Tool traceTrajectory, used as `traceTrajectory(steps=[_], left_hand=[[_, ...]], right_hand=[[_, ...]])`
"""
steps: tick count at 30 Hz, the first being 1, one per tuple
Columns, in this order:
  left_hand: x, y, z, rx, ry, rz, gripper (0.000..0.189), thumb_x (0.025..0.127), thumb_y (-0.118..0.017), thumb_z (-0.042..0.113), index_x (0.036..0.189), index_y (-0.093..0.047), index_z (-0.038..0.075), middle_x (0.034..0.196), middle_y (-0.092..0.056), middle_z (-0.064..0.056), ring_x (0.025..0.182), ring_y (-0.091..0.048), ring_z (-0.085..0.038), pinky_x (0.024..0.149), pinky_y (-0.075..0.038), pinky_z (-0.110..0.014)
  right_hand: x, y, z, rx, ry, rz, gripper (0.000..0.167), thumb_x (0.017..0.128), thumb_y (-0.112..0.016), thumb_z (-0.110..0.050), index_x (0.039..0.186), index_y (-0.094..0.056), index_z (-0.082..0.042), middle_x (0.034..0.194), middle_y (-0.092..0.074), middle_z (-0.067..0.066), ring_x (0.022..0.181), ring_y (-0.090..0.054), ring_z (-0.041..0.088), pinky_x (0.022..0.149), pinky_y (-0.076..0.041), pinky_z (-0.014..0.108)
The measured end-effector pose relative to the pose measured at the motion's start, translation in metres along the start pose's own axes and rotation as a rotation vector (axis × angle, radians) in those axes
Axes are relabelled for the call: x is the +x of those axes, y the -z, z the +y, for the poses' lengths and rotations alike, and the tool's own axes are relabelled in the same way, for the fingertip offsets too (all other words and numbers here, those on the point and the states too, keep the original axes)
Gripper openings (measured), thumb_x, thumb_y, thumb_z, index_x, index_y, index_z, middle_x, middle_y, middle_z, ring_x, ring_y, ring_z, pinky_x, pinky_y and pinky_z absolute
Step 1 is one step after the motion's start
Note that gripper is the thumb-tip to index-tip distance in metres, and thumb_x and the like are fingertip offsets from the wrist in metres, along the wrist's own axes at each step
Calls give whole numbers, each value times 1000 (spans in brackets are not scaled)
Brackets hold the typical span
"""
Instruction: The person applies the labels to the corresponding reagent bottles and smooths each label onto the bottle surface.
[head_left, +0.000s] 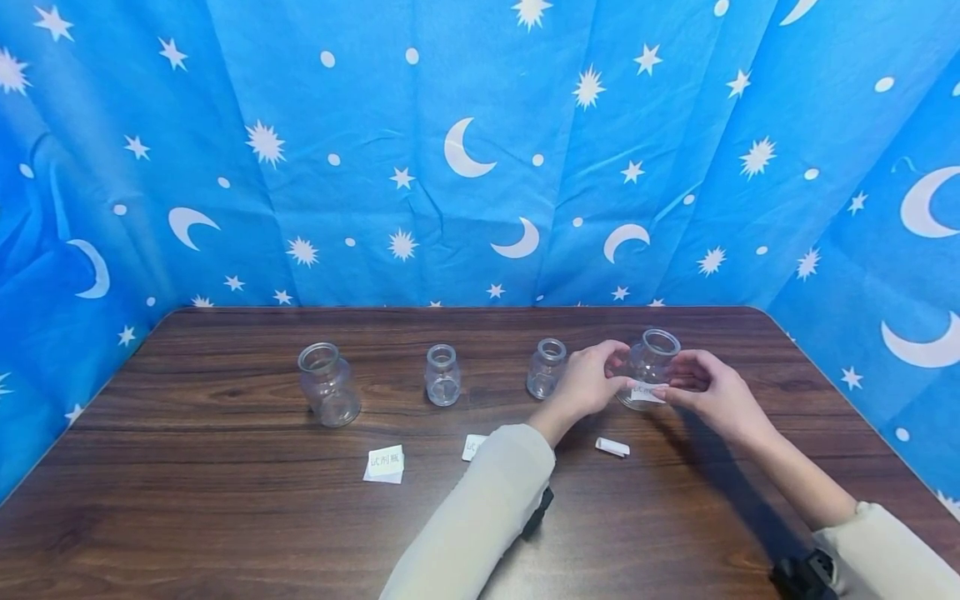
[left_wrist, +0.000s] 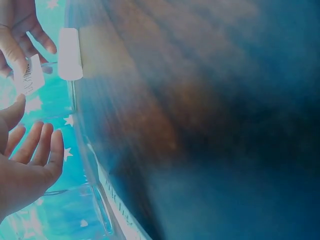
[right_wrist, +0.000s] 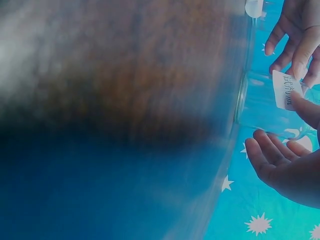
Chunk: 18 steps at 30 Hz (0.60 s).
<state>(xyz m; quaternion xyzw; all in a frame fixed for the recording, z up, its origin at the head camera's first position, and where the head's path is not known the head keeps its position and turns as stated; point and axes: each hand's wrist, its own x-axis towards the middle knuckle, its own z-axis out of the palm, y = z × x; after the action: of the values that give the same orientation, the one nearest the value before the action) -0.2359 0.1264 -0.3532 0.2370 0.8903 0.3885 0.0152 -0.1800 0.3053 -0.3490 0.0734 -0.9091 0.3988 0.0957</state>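
Note:
At the right of the table stands a clear glass jar with a white paper label low on its front, bearing printed characters. My left hand is at the jar's left side, its thumb at the label's left edge. From the other side, my right hand touches the label's right part with its thumb. In the right wrist view, the right hand's fingers extend loosely beside the glass. The left hand's fingers are likewise spread and relaxed in the left wrist view.
Left of my hands stand a small jar, another small jar and a larger one. Stacked labels, a label partly behind my left sleeve and a folded white paper lie in front. A blue curtain hangs behind.

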Motion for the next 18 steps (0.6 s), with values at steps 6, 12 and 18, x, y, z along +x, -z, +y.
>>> traceTrajectory(steps=[6, 12, 18], left_hand=[[-2, 1, 1, 49, -41, 10, 37, 82, -68, 28, 116, -57, 18, 95, -61, 7, 84, -55, -5, 72, -41, -16], [-3, 2, 1, 73, -55, 24, 37, 81, -69, 29, 113, -56, 18, 94, -63, 7, 84, -56, -6, 74, -41, -17], [-3, 2, 1, 68, -47, 22, 36, 80, -69, 30, 111, -56, 17, 93, -63, 6, 85, -56, -7, 74, -42, -18]], right_hand=[[2, -2, -2, -78, -2, 2, 52, 78, -73, -19, 114, -46, 8, 103, -59, 25, 89, -62, 29, 67, -48, 18], [3, -6, -4, -133, 37, 20, 56, 76, -75, -19, 114, -44, 8, 99, -59, 26, 87, -62, 38, 70, -51, 41], [5, -11, -1, -209, 110, 54, 61, 71, -78, -13, 113, -41, 10, 92, -58, 26, 78, -61, 36, 65, -51, 44]])
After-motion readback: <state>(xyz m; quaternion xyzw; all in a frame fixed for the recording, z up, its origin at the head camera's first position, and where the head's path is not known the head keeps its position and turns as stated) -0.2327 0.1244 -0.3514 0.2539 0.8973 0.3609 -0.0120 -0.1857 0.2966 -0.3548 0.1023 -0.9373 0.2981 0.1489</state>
